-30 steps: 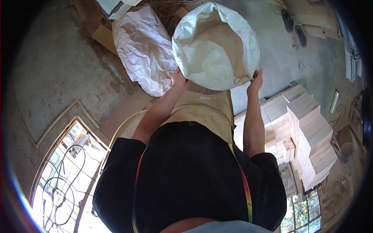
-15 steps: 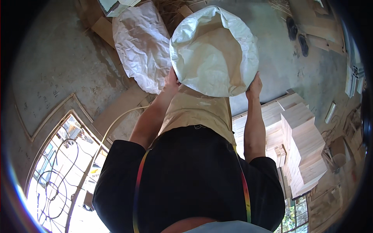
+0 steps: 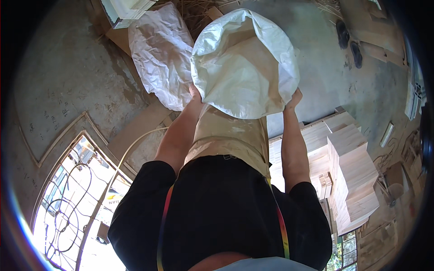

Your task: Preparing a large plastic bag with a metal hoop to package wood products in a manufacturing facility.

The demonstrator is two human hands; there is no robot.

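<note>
Head view: both arms up, one white woven sack (image 3: 246,63) held out front with its mouth spread wide. Left hand (image 3: 195,95) clamps the rim on one side, right hand (image 3: 294,98) pinches the opposite edge, which looks like what keeps the mouth open. A second crumpled sack (image 3: 160,54) lies on the concrete floor (image 3: 316,49). Stacked pale wooden boards (image 3: 350,171) sit right, two dark sandals (image 3: 349,41) beyond.

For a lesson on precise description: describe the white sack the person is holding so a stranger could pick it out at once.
Start at the grey concrete floor and find the person's two raised forearms. The left hand and right hand grip the rim of a white woven sack, one on each side. Unlike the crumpled white sack lying flat beside it, this one is held up with its mouth open.
</note>
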